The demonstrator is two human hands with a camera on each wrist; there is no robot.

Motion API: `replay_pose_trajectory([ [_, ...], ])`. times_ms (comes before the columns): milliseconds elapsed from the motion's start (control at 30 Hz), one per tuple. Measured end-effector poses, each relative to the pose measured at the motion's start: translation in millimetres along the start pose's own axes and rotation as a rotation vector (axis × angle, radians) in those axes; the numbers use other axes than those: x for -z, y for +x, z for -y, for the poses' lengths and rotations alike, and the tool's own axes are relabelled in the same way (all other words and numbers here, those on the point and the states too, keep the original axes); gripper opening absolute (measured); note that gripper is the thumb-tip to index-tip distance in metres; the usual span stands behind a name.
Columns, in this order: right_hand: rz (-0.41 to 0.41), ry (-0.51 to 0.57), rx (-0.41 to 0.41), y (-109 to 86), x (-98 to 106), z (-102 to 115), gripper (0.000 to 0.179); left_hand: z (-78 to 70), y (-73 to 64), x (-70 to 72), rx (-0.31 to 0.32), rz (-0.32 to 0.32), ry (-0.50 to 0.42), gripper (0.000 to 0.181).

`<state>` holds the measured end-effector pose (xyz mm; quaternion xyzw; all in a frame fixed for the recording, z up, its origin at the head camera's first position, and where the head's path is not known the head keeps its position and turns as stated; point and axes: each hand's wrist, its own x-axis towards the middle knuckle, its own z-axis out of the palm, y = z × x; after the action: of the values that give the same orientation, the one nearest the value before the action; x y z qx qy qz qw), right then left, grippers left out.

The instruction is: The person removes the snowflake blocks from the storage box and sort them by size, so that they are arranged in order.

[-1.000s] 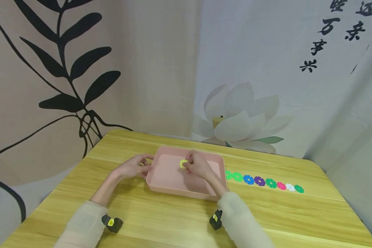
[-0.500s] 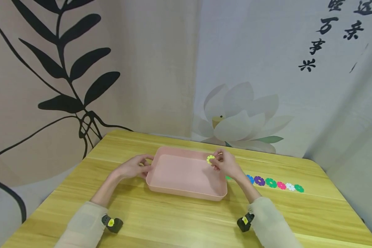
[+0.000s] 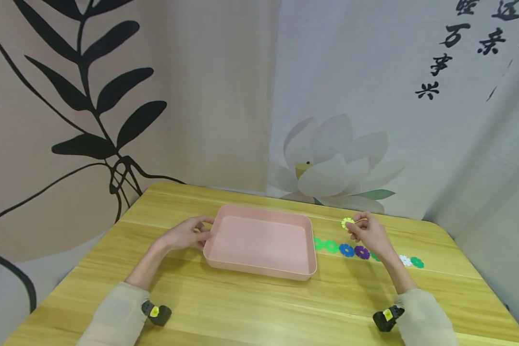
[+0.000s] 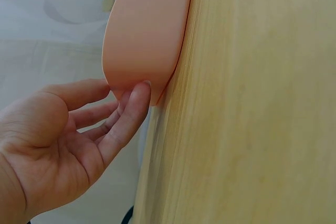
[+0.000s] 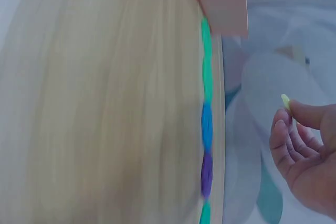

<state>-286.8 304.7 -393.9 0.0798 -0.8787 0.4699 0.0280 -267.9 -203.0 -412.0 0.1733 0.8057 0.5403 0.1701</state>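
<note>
The left hand rests its fingertips against the outside of the pink tray's left end. In the left wrist view, the fingers are extended, touching the wall and rim. To the right of the tray, the right hand pinches a yellow notched plastic disc between thumb and fingertips. It is raised above the table, behind a row of flower-shaped discs. From the right wrist, the yellow disc shows edge-on at the fingertips. The row includes light green, blue and purple discs.
Farther right in the row lie a white disc and a green disc; the right forearm covers part of the row. The wooden table ends at a printed curtain behind it.
The right hand has carried the yellow disc rightward from over the tray to behind the row of discs. The left hand and tray stay in place.
</note>
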Motion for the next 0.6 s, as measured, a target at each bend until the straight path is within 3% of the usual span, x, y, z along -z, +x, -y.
replay_pose_trajectory([
  [133, -0.019, -0.008, -0.033, -10.6, 25, -20, 0.036, 0.6, 0.1, 0.1, 0.005, -0.005, 0.006, 0.048],
  [400, -0.141, -0.223, -0.160, -33.2, 74, -62, 0.037, 0.2, -0.6, 1.0, 0.005, -0.006, -0.001, 0.049],
  [600, -0.199, -0.269, -0.227, -47.1, 103, -87, 0.033, 1.7, -1.0, 1.9, -0.016, 0.007, -0.021, 0.049],
])
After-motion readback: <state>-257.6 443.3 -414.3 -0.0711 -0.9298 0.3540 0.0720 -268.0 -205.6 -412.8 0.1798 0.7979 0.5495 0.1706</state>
